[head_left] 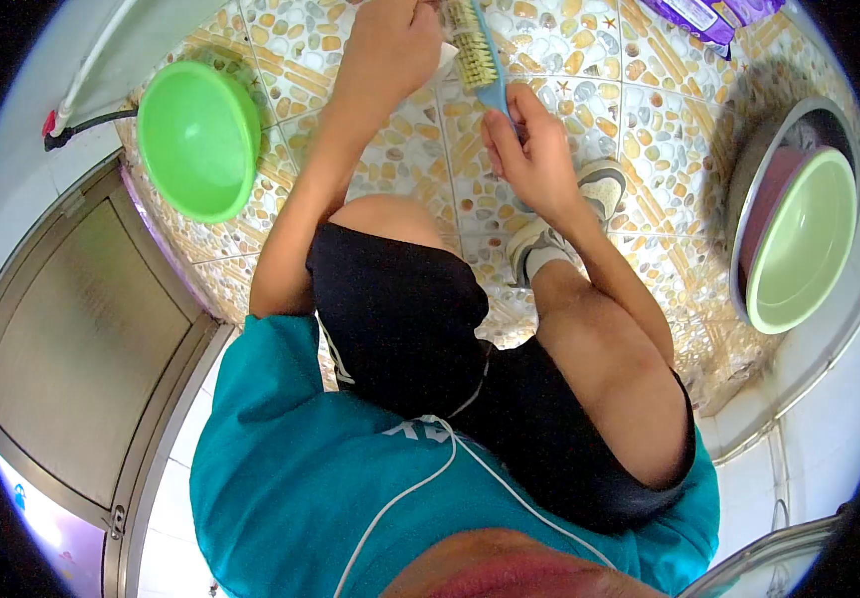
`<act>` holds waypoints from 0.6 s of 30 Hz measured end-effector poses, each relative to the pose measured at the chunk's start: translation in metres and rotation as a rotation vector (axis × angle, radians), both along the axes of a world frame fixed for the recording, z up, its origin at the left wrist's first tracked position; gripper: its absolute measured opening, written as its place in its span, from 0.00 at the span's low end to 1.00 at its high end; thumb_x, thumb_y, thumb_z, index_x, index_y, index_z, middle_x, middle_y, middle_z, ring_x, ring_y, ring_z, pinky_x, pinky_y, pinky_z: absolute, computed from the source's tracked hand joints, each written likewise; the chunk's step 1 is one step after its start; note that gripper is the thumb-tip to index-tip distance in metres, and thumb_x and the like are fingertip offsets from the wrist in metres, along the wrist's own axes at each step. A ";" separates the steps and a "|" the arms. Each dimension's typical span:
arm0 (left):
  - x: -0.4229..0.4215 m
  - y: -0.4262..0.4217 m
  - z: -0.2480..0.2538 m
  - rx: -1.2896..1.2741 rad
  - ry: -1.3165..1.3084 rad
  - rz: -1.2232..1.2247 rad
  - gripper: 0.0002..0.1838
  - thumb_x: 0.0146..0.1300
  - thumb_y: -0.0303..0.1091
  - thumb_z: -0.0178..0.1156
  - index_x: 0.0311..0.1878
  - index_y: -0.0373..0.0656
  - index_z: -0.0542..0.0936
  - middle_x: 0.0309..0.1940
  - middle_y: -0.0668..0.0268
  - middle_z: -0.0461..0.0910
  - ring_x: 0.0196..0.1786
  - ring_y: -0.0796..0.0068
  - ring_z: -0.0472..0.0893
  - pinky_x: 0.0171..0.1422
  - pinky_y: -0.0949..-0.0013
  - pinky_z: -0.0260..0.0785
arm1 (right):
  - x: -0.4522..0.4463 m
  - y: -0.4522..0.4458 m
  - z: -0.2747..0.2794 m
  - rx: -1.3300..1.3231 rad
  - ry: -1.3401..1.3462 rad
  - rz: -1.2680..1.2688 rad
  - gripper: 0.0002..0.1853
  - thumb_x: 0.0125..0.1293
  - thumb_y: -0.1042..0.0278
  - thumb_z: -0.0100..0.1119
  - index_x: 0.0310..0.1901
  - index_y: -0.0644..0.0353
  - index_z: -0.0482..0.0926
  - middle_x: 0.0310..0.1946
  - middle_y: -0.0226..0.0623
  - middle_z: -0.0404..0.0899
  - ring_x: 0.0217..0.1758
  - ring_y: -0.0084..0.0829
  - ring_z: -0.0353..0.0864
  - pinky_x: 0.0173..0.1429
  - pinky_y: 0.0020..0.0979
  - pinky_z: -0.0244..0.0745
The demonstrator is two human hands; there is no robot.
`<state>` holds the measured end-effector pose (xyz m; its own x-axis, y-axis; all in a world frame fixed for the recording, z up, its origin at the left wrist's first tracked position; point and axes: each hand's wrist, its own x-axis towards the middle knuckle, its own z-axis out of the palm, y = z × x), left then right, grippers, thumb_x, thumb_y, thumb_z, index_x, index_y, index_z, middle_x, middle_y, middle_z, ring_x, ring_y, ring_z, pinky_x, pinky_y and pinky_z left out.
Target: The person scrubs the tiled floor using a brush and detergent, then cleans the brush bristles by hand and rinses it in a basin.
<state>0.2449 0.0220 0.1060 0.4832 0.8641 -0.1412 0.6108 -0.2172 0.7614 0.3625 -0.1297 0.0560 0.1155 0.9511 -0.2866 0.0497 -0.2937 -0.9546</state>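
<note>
My right hand (534, 149) is closed round the blue handle of a scrub brush (477, 50). The brush's pale yellow bristles face left, and its far end runs out at the top edge. Left of the brush, my left hand (392, 45) has its fingers curled, partly cut off by the top of the view. A small white edge (447, 58) shows between that hand and the bristles; what it belongs to is hidden.
A green basin (198, 140) stands on the pebble-patterned tiles at left, near a framed door (91, 349). Stacked basins (802, 239) lean at right. A purple packet (714, 18) lies at top right. My shoes (539, 244) are below my right hand.
</note>
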 end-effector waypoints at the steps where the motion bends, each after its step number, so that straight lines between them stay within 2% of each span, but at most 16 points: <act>1: -0.002 0.000 -0.004 0.000 -0.031 -0.004 0.17 0.67 0.33 0.44 0.48 0.32 0.77 0.45 0.47 0.78 0.49 0.51 0.77 0.55 0.60 0.68 | 0.000 0.001 0.002 0.010 -0.023 0.005 0.05 0.69 0.74 0.46 0.35 0.63 0.66 0.19 0.27 0.68 0.17 0.14 0.65 0.19 0.20 0.60; 2: -0.008 0.001 -0.017 -0.006 -0.027 -0.003 0.17 0.67 0.33 0.44 0.48 0.32 0.77 0.45 0.47 0.78 0.49 0.51 0.77 0.55 0.60 0.68 | -0.001 0.002 0.003 0.019 -0.043 0.013 0.04 0.69 0.74 0.46 0.35 0.64 0.66 0.19 0.27 0.69 0.17 0.15 0.65 0.19 0.20 0.60; 4: -0.018 0.006 -0.041 0.370 0.259 -0.043 0.11 0.49 0.30 0.52 0.24 0.29 0.75 0.26 0.41 0.75 0.32 0.40 0.75 0.39 0.48 0.67 | -0.002 0.002 0.003 -0.007 -0.041 0.018 0.04 0.69 0.74 0.46 0.36 0.64 0.67 0.19 0.27 0.69 0.17 0.15 0.65 0.19 0.20 0.60; 5: -0.018 0.006 -0.047 0.382 0.256 -0.041 0.11 0.49 0.30 0.52 0.24 0.29 0.75 0.26 0.41 0.75 0.32 0.40 0.75 0.39 0.48 0.67 | -0.001 0.005 0.002 -0.025 -0.044 0.016 0.03 0.69 0.74 0.46 0.37 0.64 0.67 0.19 0.27 0.69 0.17 0.15 0.65 0.19 0.21 0.61; 7: -0.018 0.001 -0.044 0.409 0.464 -0.059 0.11 0.48 0.30 0.53 0.23 0.29 0.76 0.26 0.42 0.77 0.31 0.41 0.76 0.39 0.48 0.69 | -0.003 0.007 0.002 -0.021 -0.021 -0.007 0.04 0.69 0.74 0.46 0.37 0.64 0.67 0.19 0.27 0.69 0.17 0.15 0.65 0.20 0.21 0.61; 8: -0.021 0.001 -0.041 0.407 0.470 -0.059 0.11 0.48 0.30 0.53 0.23 0.29 0.76 0.26 0.42 0.77 0.31 0.41 0.76 0.39 0.48 0.69 | -0.006 0.006 0.004 -0.028 0.005 -0.029 0.04 0.69 0.74 0.46 0.37 0.64 0.67 0.20 0.27 0.69 0.17 0.15 0.65 0.20 0.21 0.61; 11: -0.011 0.012 -0.034 0.421 0.448 -0.172 0.11 0.48 0.30 0.52 0.21 0.30 0.76 0.25 0.43 0.77 0.30 0.40 0.76 0.39 0.47 0.69 | -0.004 0.003 0.000 -0.018 -0.085 -0.004 0.04 0.69 0.73 0.46 0.37 0.64 0.67 0.20 0.27 0.69 0.18 0.15 0.65 0.20 0.20 0.62; 14: -0.009 -0.005 -0.032 0.273 0.426 -0.051 0.11 0.48 0.30 0.51 0.21 0.29 0.76 0.22 0.43 0.76 0.29 0.40 0.76 0.39 0.47 0.68 | -0.004 -0.004 -0.006 -0.009 -0.003 -0.038 0.04 0.69 0.73 0.46 0.37 0.64 0.68 0.19 0.27 0.69 0.18 0.15 0.66 0.20 0.20 0.62; 16: -0.009 -0.002 -0.043 0.390 0.324 -0.025 0.12 0.50 0.30 0.50 0.23 0.28 0.75 0.23 0.41 0.76 0.30 0.39 0.76 0.39 0.46 0.67 | -0.005 -0.005 -0.002 -0.042 -0.001 -0.035 0.04 0.69 0.73 0.46 0.37 0.64 0.68 0.20 0.27 0.69 0.18 0.15 0.66 0.20 0.20 0.62; 18: -0.011 0.006 -0.041 0.337 0.288 -0.038 0.12 0.51 0.30 0.50 0.24 0.28 0.75 0.24 0.41 0.76 0.31 0.39 0.76 0.40 0.46 0.67 | -0.004 -0.001 0.001 -0.056 -0.002 -0.024 0.04 0.69 0.73 0.46 0.38 0.64 0.68 0.20 0.27 0.69 0.18 0.15 0.66 0.20 0.20 0.62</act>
<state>0.2342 0.0278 0.0652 0.4975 0.8674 0.0121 0.7745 -0.4504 0.4441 0.3585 -0.1307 0.0572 0.1389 0.9305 -0.3389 0.0436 -0.3477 -0.9366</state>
